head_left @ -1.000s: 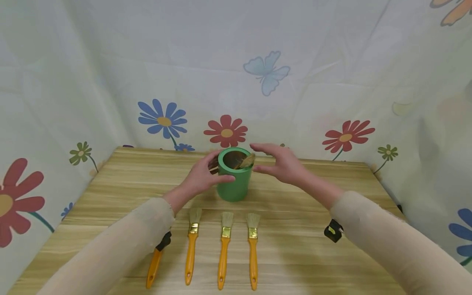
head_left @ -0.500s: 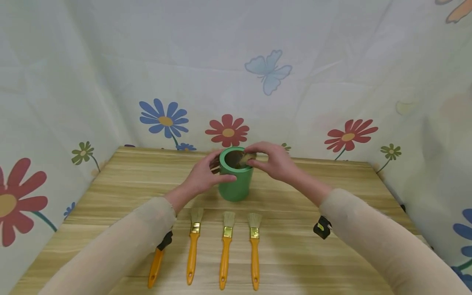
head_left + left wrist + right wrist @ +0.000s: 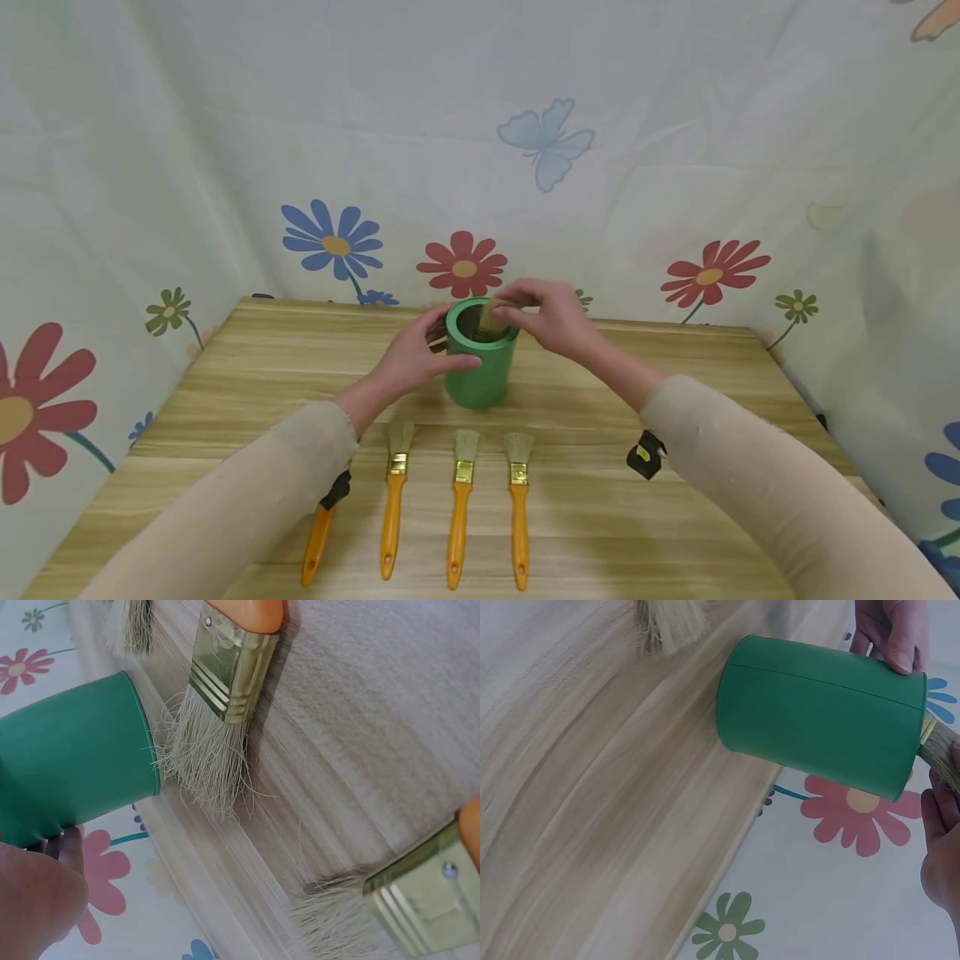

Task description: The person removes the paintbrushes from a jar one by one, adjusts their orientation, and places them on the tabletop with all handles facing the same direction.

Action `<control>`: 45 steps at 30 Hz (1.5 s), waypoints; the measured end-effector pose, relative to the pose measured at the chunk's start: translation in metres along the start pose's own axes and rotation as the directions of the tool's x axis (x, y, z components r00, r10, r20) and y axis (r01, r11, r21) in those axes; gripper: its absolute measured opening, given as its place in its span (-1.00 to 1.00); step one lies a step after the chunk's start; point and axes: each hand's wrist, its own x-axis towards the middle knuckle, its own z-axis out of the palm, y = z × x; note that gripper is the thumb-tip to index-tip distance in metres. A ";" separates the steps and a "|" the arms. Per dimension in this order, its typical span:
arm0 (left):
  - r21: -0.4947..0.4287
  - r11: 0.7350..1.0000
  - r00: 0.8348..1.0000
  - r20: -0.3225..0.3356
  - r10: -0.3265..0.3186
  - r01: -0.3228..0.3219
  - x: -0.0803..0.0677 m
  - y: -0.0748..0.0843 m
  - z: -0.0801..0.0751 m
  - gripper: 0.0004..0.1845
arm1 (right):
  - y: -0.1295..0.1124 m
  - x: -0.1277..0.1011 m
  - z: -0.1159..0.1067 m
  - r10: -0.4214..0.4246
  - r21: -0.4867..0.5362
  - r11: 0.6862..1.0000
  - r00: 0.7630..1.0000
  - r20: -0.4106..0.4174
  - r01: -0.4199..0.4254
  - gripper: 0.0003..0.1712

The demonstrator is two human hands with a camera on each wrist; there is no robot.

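A green cylindrical can (image 3: 480, 382) stands upright on the wooden table. My left hand (image 3: 405, 360) holds its left side, with the thumb across the front and the other fingers partly hidden behind it. One paintbrush (image 3: 939, 750) is in the can, bristles up at the rim and handle hidden inside. Above the can's right rim, my right hand (image 3: 551, 318) pinches those bristles between thumb and fingers. In the left wrist view, part of my left hand (image 3: 41, 900) shows at the can's side.
Several paintbrushes with orange handles lie in a row in front of the can, among them a middle brush (image 3: 459, 508) and a right brush (image 3: 519, 508). The leftmost brush (image 3: 318, 542) is partly under my left sleeve. A flowered cloth (image 3: 637, 192) hangs behind the table (image 3: 637, 533).
My right hand has come leftward from beside the can and now pinches the brush's bristles. The brush stands more upright than before. My left hand has stayed on the can.
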 end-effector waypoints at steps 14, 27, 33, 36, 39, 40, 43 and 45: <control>0.011 1.000 1.000 -0.004 -0.014 0.014 -0.001 0.004 -0.002 -0.04 | -0.025 0.010 -0.036 0.036 0.088 0.996 0.991 -0.129 -0.025 -0.72; 0.015 1.000 1.000 -0.007 -0.006 0.006 -0.001 0.006 0.000 -0.07 | -0.045 0.005 -0.091 0.094 0.199 0.979 0.969 -0.227 -0.048 -0.70; 0.008 1.000 1.000 -0.010 -0.011 0.011 -0.002 0.005 -0.001 -0.09 | -0.046 -0.005 -0.106 0.166 0.189 0.973 0.970 -0.176 -0.132 -0.69; 0.008 1.000 1.000 -0.009 -0.009 0.009 -0.002 0.004 -0.001 -0.09 | -0.043 -0.013 -0.109 0.190 0.156 0.973 0.973 -0.130 -0.169 -0.69; 0.014 1.000 1.000 -0.007 -0.011 0.011 -0.002 0.003 -0.002 -0.08 | -0.034 -0.025 -0.111 0.212 0.140 0.969 0.976 -0.053 -0.202 -0.67; 0.015 1.000 1.000 -0.007 -0.012 0.012 -0.002 0.003 -0.002 -0.07 | -0.031 -0.029 -0.110 0.218 0.135 0.968 0.976 -0.021 -0.214 -0.67; 0.016 1.000 1.000 -0.006 -0.014 0.014 -0.002 0.003 -0.002 -0.07 | -0.020 -0.042 -0.107 0.227 0.120 0.965 0.971 0.076 -0.235 -0.68; 0.012 1.000 1.000 -0.005 -0.013 0.013 -0.002 0.003 -0.002 -0.07 | -0.011 -0.050 -0.102 0.236 0.118 0.961 0.963 0.130 -0.251 -0.71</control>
